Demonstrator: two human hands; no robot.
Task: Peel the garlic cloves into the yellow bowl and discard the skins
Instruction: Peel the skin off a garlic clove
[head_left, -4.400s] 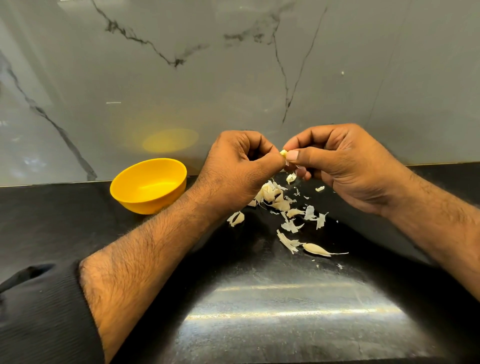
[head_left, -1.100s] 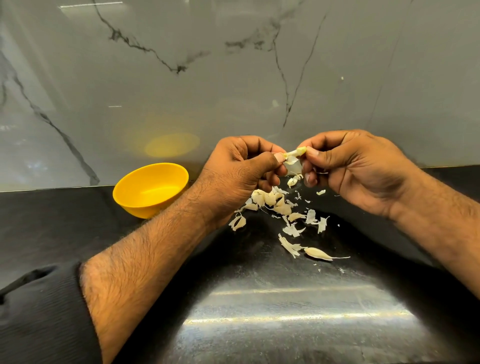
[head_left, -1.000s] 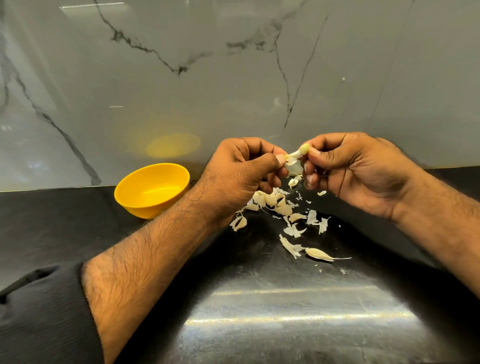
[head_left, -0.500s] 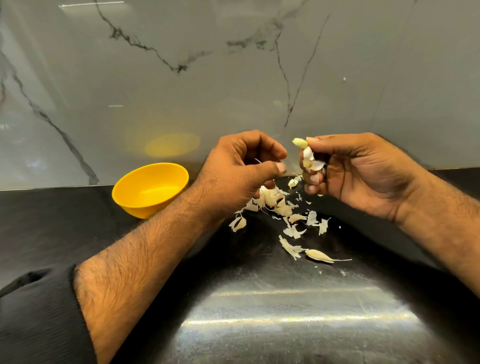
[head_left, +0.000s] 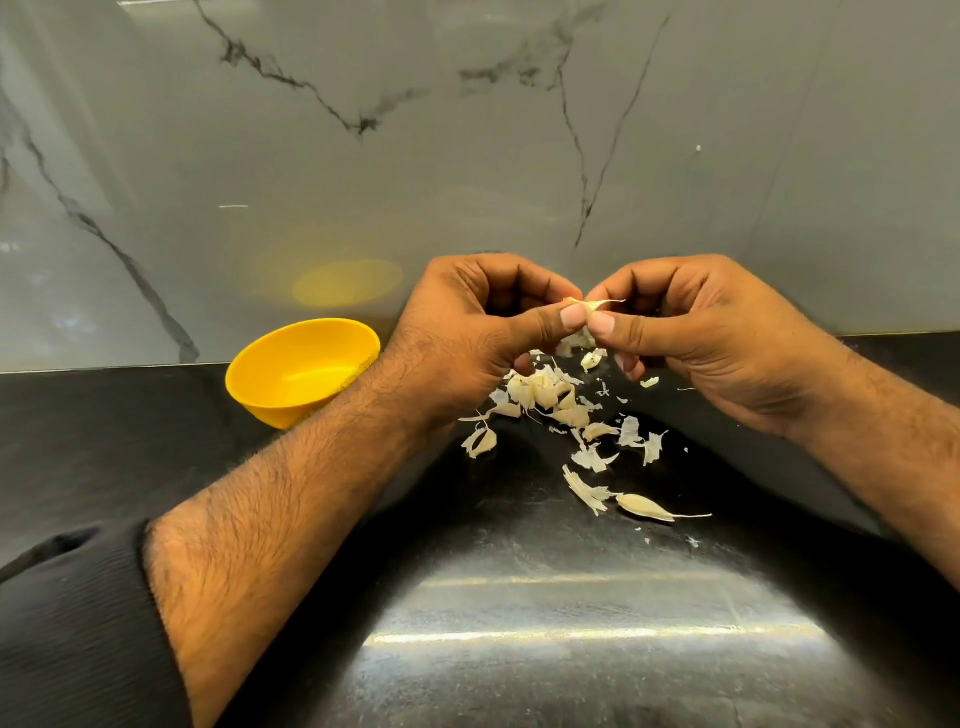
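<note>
- Left hand and right hand meet at frame centre, thumbs pinching one garlic clove between them
- Yellow bowl sits left of centre on the black counter
- Skins lie scattered below the hands

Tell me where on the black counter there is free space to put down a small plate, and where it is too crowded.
Free: the near counter in front of the single clove, between both forearms; also left of the yellow bowl. Crowded: the skins and cloves under the left hand and right hand.
</note>
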